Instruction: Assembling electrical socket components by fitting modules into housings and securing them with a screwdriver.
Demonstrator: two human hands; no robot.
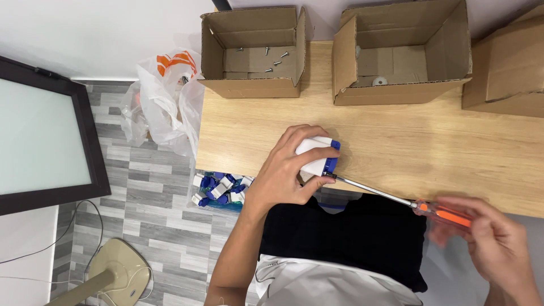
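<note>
My left hand (286, 170) grips a small white and blue plastic part (316, 156) at the near edge of the wooden table (396, 141). My right hand (496, 241) holds the orange handle of a screwdriver (447, 215). Its metal shaft (371, 190) runs left, and the tip meets the blue side of the part just under my left thumb. The right hand looks blurred.
Cardboard boxes stand at the table's far edge: one with several loose screws (252, 54), one with a washer (399, 54), a third at right (507, 68). A container of white and blue parts (222, 188) sits on the floor beside a plastic bag (164, 96). A dark-framed panel (45, 133) lies left.
</note>
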